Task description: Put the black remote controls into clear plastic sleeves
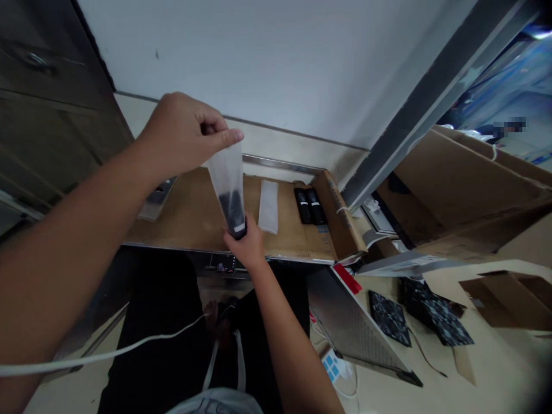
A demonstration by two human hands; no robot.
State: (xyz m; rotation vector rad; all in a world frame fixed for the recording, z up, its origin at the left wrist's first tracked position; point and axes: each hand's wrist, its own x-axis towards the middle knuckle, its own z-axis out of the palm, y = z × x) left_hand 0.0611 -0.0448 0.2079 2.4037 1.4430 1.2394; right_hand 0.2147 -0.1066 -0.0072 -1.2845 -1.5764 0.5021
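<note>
My left hand (190, 132) is raised over the cardboard-covered shelf, thumb and fingers pinching the top of a translucent white sleeve (227, 167). Inside the sleeve's lower part shows a black object (233, 210) with a small white label. Around its bottom end my right hand (248, 238) is closed, near the shelf's front edge. A flat white sleeve (268, 207) lies on the cardboard (196, 210) just right of them. Farther right, two black objects (310, 206) with white labels lie side by side.
A cardboard flap (338, 215) stands at the shelf's right end. Left on the shelf lies a clear packet (157, 200). A large cardboard box (470, 190) is at right, with patterned black items (435, 310) on the floor. A white cable (129, 347) crosses my lap.
</note>
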